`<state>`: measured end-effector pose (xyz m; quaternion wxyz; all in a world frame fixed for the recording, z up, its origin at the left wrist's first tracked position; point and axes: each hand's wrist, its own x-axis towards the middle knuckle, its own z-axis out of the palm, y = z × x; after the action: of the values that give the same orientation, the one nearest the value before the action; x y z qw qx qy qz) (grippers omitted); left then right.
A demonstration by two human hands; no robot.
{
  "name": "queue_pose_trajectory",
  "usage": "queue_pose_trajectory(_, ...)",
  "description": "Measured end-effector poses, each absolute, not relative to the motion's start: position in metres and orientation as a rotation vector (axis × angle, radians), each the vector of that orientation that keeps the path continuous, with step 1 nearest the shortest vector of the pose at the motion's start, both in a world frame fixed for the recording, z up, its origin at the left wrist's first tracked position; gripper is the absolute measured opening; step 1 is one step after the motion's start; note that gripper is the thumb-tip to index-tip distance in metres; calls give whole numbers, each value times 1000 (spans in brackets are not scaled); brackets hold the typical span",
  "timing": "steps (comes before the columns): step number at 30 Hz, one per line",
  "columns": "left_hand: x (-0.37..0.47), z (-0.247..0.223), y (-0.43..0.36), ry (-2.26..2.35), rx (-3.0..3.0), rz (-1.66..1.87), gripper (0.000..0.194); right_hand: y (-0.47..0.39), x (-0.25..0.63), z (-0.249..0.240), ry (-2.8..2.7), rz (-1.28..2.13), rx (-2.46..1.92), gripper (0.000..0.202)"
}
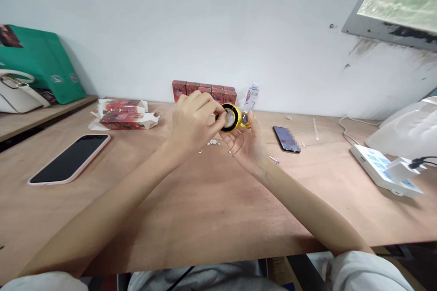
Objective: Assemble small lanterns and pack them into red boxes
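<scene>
In front of me, above the table, is a small round gold-and-black case (235, 123) with two ring-shaped parts side by side. The left part has a black face and a pale centre; the right one is gold and glassy. My left hand (194, 120) pinches the left part's edge between thumb and fingertips. From below and the right, my right hand (249, 145) supports the case, thumb on the gold part and fingers curled underneath. Whether something small sits between my left fingertips cannot be made out. Several small white bits (213, 142) lie on the table beneath my hands.
Several red boxes (179, 88) line the wall beside a clear bottle (251, 96). Opened red cartons (124, 120) and a pink-cased phone (70, 159) lie left. To the right are another phone (286, 139) and a white power strip (384, 170). The wooden table's (191, 232) front edge is near me.
</scene>
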<state>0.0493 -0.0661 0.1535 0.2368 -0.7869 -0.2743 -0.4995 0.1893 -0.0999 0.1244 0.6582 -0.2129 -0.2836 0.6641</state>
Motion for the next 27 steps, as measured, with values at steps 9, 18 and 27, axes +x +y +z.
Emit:
queue_pose_trajectory(9, 48, 155, -68, -797, -2207, -1328, 15, -101, 189, 127, -622, 1509, -491, 38)
queue_pose_trajectory(18, 48, 159, -72, -858, -2315, -1400, 13, -103, 187, 128, -641, 1512, -462, 37)
queue_pose_trajectory(27, 50, 161, -78, -989, -2277, -1304, 14, -102, 188, 126, -647, 1518, -456, 33)
